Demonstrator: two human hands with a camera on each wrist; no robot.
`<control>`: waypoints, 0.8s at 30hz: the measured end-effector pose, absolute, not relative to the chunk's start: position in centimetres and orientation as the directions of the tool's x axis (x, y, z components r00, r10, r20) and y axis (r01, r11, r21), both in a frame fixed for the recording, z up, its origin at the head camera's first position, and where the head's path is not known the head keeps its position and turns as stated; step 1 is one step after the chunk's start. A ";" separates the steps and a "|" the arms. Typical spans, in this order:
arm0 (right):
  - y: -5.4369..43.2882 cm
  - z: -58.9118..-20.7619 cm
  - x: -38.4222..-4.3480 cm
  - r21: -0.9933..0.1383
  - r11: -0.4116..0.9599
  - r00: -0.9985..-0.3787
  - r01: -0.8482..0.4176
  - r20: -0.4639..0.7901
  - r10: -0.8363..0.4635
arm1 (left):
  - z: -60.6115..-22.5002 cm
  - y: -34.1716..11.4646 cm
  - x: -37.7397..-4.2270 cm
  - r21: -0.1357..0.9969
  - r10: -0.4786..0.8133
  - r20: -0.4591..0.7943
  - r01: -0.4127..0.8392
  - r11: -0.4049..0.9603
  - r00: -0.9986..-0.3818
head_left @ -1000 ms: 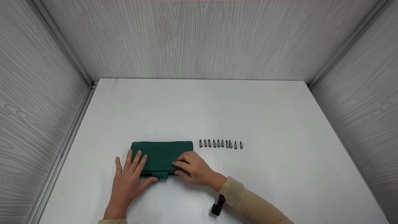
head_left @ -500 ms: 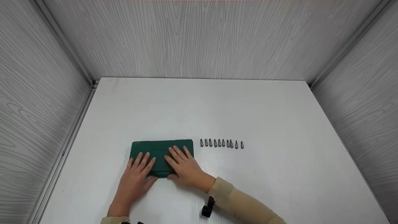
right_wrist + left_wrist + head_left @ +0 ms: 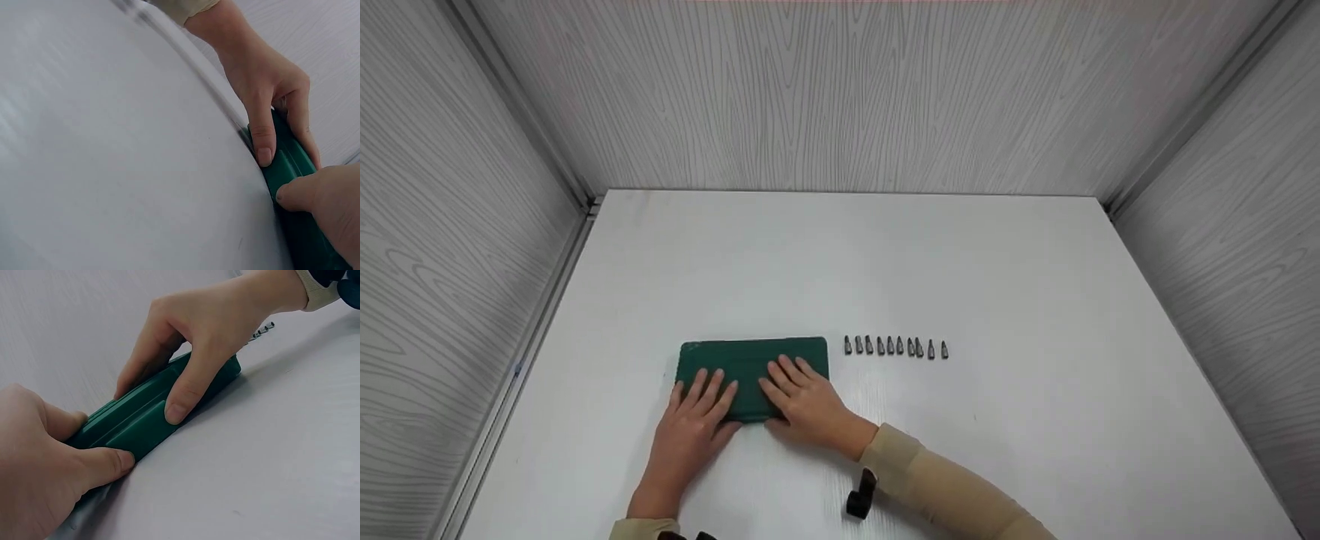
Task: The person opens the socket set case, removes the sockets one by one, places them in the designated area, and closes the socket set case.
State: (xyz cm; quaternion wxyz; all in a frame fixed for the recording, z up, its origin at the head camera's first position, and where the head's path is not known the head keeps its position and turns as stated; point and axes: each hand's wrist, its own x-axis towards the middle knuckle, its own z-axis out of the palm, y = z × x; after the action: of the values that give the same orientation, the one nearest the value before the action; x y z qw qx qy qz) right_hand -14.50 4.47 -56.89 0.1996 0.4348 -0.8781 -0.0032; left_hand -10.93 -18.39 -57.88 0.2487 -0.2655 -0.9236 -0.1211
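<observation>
A closed green plastic case (image 3: 748, 358) lies flat on the white table. My left hand (image 3: 686, 435) rests on its left part, fingers straight across the lid and thumb at the front edge. On the right part of the lid lies my right hand (image 3: 814, 409), its fingers extended and slightly spread. In the left wrist view both thumbs press the front face of the case (image 3: 143, 427), near its latch. The right wrist view shows the same thumbs close together on the case (image 3: 286, 163). Beside the case, several metal screwdriver bits (image 3: 890, 346) lie in a row.
The white table (image 3: 840, 262) is bounded by grey wood-grain panels at the back (image 3: 840, 97) and both sides. A black wrist-camera mount (image 3: 860, 495) hangs by the right sleeve (image 3: 952, 487).
A second ago the latch stuck out at the front; now it is folded against the case. My right hand has gone from bent fingers at the front right to extended fingers on the lid.
</observation>
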 end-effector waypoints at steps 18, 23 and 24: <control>4.5 -57.3 -14.5 0.239 0.589 -0.451 -0.772 0.446 -0.773 | -58.3 -18.2 -10.9 0.041 0.439 0.577 0.561 0.827 -0.689; 4.6 -57.4 -14.5 0.226 0.593 -0.445 -0.773 0.473 -0.760 | -58.2 -18.1 -11.0 0.020 0.447 0.585 0.563 0.826 -0.677; 4.5 -57.4 -14.5 0.226 0.595 -0.442 -0.772 0.481 -0.757 | -58.2 -18.1 -11.0 0.015 0.448 0.589 0.563 0.826 -0.673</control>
State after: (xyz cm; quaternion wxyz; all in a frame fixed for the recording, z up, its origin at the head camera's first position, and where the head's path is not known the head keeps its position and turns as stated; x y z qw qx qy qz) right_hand -14.47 4.53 -57.44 0.2762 0.4500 -0.8492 0.0132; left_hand -11.04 -18.11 -58.23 0.2937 -0.2781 -0.9093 -0.0981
